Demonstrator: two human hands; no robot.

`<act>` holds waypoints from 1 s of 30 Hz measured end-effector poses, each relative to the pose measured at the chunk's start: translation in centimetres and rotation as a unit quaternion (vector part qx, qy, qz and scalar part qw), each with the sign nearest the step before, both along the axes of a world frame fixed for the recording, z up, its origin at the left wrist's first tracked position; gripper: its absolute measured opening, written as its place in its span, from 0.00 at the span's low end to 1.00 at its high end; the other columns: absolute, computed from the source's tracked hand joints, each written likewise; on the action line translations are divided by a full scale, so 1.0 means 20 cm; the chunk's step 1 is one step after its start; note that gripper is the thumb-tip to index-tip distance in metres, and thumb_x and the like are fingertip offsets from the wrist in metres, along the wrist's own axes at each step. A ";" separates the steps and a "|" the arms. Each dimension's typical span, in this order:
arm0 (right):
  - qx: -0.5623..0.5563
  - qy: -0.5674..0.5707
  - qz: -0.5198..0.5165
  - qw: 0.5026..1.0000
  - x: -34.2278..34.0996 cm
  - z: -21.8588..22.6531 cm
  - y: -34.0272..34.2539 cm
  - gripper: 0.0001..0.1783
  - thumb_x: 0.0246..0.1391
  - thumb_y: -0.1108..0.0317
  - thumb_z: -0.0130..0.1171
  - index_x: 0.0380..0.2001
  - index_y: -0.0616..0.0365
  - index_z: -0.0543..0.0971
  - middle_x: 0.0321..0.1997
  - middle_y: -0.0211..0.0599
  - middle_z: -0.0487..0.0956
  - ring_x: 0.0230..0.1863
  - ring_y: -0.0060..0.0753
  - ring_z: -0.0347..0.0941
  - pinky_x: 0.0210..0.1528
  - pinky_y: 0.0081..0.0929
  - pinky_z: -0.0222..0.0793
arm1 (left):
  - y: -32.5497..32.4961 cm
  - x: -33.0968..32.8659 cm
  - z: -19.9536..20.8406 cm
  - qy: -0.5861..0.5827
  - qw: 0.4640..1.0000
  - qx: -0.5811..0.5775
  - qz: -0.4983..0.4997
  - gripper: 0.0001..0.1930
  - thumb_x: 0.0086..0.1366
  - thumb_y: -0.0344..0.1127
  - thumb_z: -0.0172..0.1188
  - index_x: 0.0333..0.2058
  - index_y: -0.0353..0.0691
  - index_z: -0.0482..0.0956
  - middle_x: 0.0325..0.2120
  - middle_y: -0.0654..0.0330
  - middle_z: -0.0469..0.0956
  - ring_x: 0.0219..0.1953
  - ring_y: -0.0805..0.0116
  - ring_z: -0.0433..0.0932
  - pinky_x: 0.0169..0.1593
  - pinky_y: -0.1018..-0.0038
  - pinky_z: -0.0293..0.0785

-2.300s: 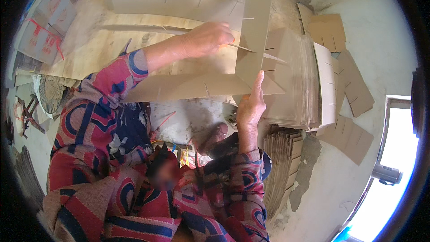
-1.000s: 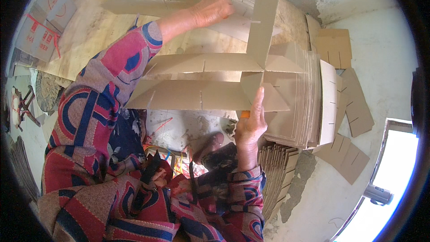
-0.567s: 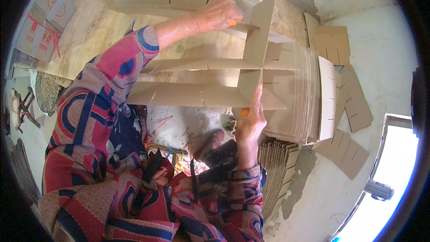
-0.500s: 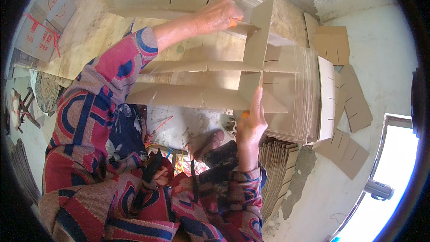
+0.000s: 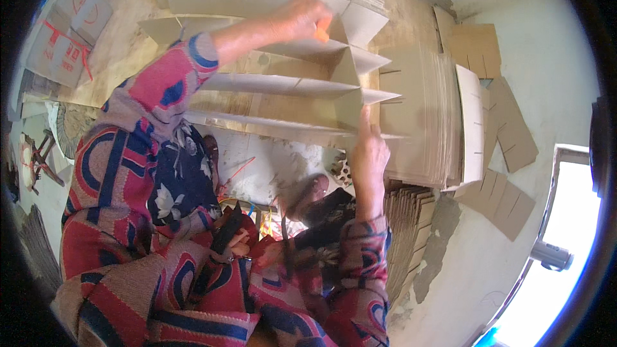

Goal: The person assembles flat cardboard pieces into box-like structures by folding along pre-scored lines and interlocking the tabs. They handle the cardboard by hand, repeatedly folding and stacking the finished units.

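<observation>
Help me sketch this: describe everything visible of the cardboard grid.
The grid looks like tan cardboard: three long strips on edge, crossed near their right ends by one cross strip, tips poking past it. The left forearm hides part of it. It is at the near edge of the table. The right hand touches the cross strip's near part; the left hand is by the far strip, contact unclear.
</observation>
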State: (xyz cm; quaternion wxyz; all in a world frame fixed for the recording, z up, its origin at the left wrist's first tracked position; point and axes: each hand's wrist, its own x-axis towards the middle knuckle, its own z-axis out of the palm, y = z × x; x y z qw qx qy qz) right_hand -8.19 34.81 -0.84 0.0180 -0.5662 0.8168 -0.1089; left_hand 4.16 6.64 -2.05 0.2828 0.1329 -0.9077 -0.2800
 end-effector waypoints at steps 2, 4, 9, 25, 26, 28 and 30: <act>0.015 0.044 -0.014 0.999 -0.05 -0.03 0.00 0.33 0.43 0.81 0.53 0.57 0.53 0.68 0.28 0.48 0.75 0.29 0.51 0.74 0.30 0.40 0.69 | 0.05 0.09 0.19 -0.007 0.999 0.032 0.026 0.16 0.47 0.35 0.67 0.15 0.37 0.67 0.13 0.54 0.69 0.18 0.60 0.68 0.24 0.65 0.60; -0.015 -0.056 0.019 0.998 -0.12 0.00 0.04 0.30 0.46 0.77 0.55 0.56 0.51 0.69 0.34 0.48 0.77 0.30 0.48 0.76 0.29 0.41 0.72 | 0.09 0.19 0.25 -0.051 0.999 0.008 0.001 0.16 0.48 0.35 0.67 0.16 0.36 0.68 0.13 0.55 0.68 0.17 0.61 0.66 0.23 0.67 0.60; -0.106 0.043 -0.174 0.978 -0.36 0.19 0.12 0.20 0.51 0.62 0.61 0.46 0.58 0.75 0.36 0.45 0.76 0.35 0.41 0.75 0.35 0.38 0.72 | 0.21 0.55 0.26 -0.020 0.998 -0.018 0.063 0.12 0.50 0.32 0.66 0.20 0.34 0.71 0.18 0.55 0.72 0.19 0.65 0.69 0.24 0.70 0.64; 0.098 0.230 -0.188 0.950 -0.59 -0.10 0.11 0.19 0.47 0.63 0.62 0.41 0.58 0.69 0.41 0.41 0.70 0.49 0.45 0.67 0.38 0.43 0.72 | 0.64 0.79 0.18 -0.021 0.992 -0.051 0.114 0.11 0.47 0.33 0.68 0.28 0.37 0.77 0.26 0.58 0.77 0.30 0.60 0.74 0.33 0.69 0.71; 0.094 0.235 -0.184 0.950 -0.65 -0.12 0.13 0.20 0.47 0.63 0.62 0.41 0.58 0.69 0.41 0.40 0.70 0.49 0.44 0.66 0.38 0.43 0.72 | 0.65 0.75 0.16 -0.023 0.993 -0.055 0.101 0.12 0.47 0.34 0.68 0.28 0.37 0.77 0.26 0.58 0.77 0.31 0.59 0.74 0.33 0.68 0.71; 0.084 0.243 -0.168 0.952 -0.75 -0.21 0.15 0.20 0.46 0.62 0.62 0.41 0.58 0.70 0.42 0.39 0.70 0.49 0.44 0.65 0.37 0.44 0.71 | 0.67 0.73 0.15 -0.066 0.992 -0.035 0.100 0.13 0.47 0.36 0.68 0.29 0.37 0.77 0.27 0.57 0.76 0.33 0.56 0.73 0.36 0.67 0.70; 0.054 0.256 -0.165 0.951 -0.71 -0.21 0.12 0.20 0.46 0.62 0.62 0.40 0.58 0.70 0.43 0.39 0.69 0.50 0.43 0.65 0.37 0.43 0.71 | 0.68 0.74 0.13 -0.108 0.988 -0.033 0.105 0.14 0.47 0.38 0.68 0.28 0.36 0.77 0.27 0.56 0.76 0.35 0.55 0.73 0.40 0.65 0.70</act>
